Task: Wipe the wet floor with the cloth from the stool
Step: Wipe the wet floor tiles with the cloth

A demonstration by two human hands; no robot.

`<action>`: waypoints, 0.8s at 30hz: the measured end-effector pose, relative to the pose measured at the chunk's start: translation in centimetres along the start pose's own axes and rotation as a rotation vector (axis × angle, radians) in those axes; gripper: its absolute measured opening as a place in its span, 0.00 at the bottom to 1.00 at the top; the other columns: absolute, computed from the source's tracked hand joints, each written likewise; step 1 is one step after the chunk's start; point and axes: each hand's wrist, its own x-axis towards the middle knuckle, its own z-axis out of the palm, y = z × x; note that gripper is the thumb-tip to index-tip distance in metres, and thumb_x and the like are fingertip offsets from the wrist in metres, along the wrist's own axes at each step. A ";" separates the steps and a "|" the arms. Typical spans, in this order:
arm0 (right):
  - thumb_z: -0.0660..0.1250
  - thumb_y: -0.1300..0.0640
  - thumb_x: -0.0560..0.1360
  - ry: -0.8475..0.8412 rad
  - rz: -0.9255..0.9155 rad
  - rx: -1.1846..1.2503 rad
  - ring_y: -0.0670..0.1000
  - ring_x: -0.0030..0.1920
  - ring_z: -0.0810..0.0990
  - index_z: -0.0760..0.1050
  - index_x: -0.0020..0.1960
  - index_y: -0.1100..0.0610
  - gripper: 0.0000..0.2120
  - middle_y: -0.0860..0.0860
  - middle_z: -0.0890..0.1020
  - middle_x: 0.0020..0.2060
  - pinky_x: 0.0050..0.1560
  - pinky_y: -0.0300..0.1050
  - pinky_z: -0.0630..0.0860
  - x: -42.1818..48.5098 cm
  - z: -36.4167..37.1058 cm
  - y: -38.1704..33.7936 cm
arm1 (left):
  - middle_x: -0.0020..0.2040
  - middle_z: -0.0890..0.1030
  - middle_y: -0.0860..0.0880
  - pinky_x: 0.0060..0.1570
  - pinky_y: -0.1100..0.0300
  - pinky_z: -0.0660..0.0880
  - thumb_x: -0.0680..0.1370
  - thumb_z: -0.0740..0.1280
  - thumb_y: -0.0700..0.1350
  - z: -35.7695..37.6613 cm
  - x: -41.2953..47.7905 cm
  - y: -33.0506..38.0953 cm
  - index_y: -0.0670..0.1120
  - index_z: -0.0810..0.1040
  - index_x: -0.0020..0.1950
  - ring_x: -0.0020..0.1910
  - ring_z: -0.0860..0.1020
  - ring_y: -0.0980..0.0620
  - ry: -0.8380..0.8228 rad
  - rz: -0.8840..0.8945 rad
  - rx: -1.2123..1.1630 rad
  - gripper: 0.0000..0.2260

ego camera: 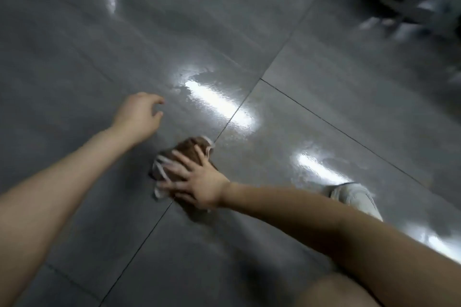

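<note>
1. Cloth [184,157] is brown with white edges. It lies bunched up on the grey floor [74,57], right on a line between two tiles.

2. My right hand [197,182] lies flat on top of the cloth with the fingers spread wide. It is pressing down, not gripping.

3. My left hand [139,114] is up off to the side of the cloth. Its fingers are loosely curled and it holds nothing. I cannot tell if it touches the floor.

4. A puddle [212,97] shines just past the cloth. More wet spots shine farther to the right, near a white shoe [354,197].

5. The cloth could slip out from under the flat hand, because nothing grips it. A fast push on a wet, smooth floor would do that.

6. The cloth is in a lump, so only a small part rubs the floor. Thin streaks of water could be left behind.

7. A hard push could shove the water along and spread it, not soak it up.

8. The shoe is close to shiny wet floor. It could slide if weight shifts onto it.

9. The empty hand could slip too if it leans on a wet patch.

10. Some dark things sit far off at the top right, too blurry to name. Water pushed that way could reach them.
</note>
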 end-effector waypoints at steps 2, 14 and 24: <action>0.61 0.48 0.78 -0.115 -0.079 -0.043 0.61 0.77 0.49 0.63 0.73 0.43 0.24 0.53 0.57 0.77 0.68 0.73 0.42 -5.0 0.6 -0.7 | 0.59 0.77 0.33 0.62 0.50 0.70 0.74 0.66 0.38 1.4 -0.3 1.7 0.38 0.76 0.60 0.60 0.75 0.36 -0.063 0.056 -0.036 0.15; 0.56 0.54 0.79 -0.362 0.470 -0.041 0.60 0.76 0.37 0.47 0.77 0.40 0.31 0.52 0.40 0.78 0.68 0.75 0.46 -16.2 1.7 -2.4 | 0.60 0.77 0.41 0.60 0.50 0.72 0.74 0.64 0.44 7.3 -4.3 11.2 0.47 0.75 0.62 0.60 0.73 0.39 -0.304 0.437 0.141 0.16; 0.48 0.43 0.78 0.294 1.022 0.133 0.55 0.76 0.57 0.66 0.70 0.39 0.22 0.48 0.62 0.75 0.68 0.73 0.53 -29.7 9.1 3.3 | 0.59 0.78 0.38 0.59 0.51 0.72 0.74 0.64 0.40 13.9 -9.3 19.2 0.42 0.76 0.61 0.60 0.74 0.38 -0.320 0.414 0.179 0.15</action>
